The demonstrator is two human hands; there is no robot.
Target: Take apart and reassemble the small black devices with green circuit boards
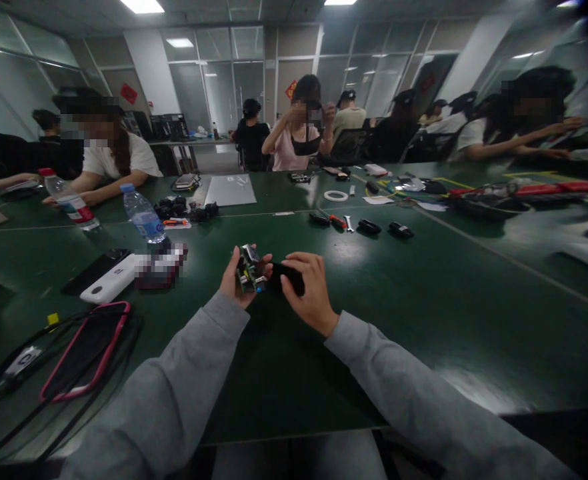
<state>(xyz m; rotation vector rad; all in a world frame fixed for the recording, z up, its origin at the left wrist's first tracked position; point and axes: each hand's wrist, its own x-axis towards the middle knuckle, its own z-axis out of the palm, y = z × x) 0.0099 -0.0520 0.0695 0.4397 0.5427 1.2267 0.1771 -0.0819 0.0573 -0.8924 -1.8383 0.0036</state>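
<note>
My left hand [233, 283] is closed around a small green circuit board [251, 272], tilted up above the table. The board carries silver metal parts, a yellow component and a blue one at its lower edge. Right beside it, my right hand [310, 287] curls its thumb and fingers around a black piece [290, 277]. That piece reaches toward the board; its exact kind is too dark to make out, and I cannot tell whether the two touch.
On the left lie a pink-rimmed phone [88, 353], black cables [11, 383], a white power bank [111, 279] and two water bottles [145, 217]. Ahead are a small wrench [349, 223], black cases [401, 230] and a tape ring [335, 195]. Several people sit around the table.
</note>
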